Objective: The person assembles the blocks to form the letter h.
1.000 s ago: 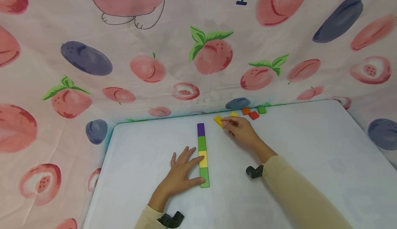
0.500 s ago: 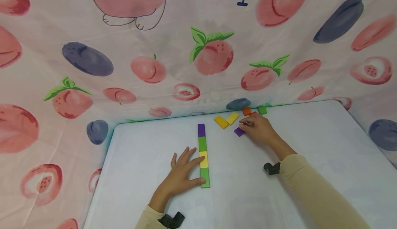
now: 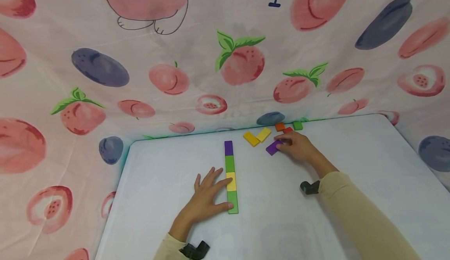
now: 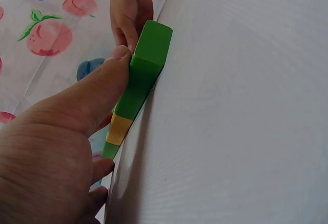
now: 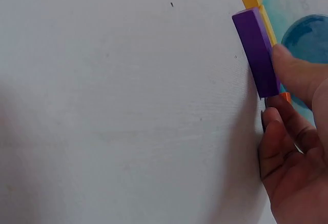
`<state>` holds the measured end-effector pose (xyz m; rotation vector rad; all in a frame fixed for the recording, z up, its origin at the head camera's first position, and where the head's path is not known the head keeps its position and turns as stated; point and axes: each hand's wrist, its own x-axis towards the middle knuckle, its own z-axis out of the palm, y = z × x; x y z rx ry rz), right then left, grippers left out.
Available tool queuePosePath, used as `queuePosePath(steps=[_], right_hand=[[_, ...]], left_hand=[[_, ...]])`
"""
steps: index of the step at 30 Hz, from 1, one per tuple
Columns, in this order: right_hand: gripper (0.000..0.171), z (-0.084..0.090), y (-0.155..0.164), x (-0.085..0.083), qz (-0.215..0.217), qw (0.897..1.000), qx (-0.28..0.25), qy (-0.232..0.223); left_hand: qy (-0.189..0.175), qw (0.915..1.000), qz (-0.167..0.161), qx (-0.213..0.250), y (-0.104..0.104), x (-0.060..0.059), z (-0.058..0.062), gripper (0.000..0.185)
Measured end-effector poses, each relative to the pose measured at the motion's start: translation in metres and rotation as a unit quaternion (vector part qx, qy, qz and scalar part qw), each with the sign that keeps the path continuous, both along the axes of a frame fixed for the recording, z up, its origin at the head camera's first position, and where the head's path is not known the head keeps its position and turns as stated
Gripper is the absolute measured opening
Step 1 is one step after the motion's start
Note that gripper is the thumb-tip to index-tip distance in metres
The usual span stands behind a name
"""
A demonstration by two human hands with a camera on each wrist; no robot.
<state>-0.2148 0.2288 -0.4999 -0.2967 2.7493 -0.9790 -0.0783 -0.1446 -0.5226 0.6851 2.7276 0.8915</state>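
Observation:
In the head view, a straight row of flat blocks runs away from me: a green block (image 3: 234, 208), a yellow block (image 3: 230, 186), another green block (image 3: 229, 164) and a purple block (image 3: 229, 148) at the far end. My left hand (image 3: 201, 202) lies beside the row with spread fingers, its thumb on the near green block and a fingertip on the yellow one. Toward the back, my right hand (image 3: 298, 147) pinches a loose purple block (image 3: 272, 148) by its right end. The right wrist view shows the thumb against this purple block (image 5: 256, 55), with fingers behind its end.
Behind the loose purple block lie a dark-yellow block (image 3: 251, 138) and a light-yellow block (image 3: 263, 134). An orange block (image 3: 279, 127), a partly covered red block (image 3: 288, 130) and a green block (image 3: 297, 125) sit by the table's back edge. Fruit-print cloth (image 3: 197, 56) hangs behind.
My right hand has moved right from the dark-yellow block to the loose purple block, which has come into view. The left hand and the row have stayed in place.

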Motion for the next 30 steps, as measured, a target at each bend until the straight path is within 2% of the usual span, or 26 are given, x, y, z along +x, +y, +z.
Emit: queuePosePath(steps=[20,30], right_hand=[[0.034,-0.006,0.008,-0.003,0.002,0.998,-0.056,-0.028],[0.037,-0.007,0.011,-0.001,0.006,0.998,-0.045,-0.046]], left_hand=[[-0.001,1.0000,-0.002,-0.001,0.000,0.000,0.001,0.074],[0.004,1.0000,-0.002,-0.007,0.000,0.000,-0.001,0.074]])
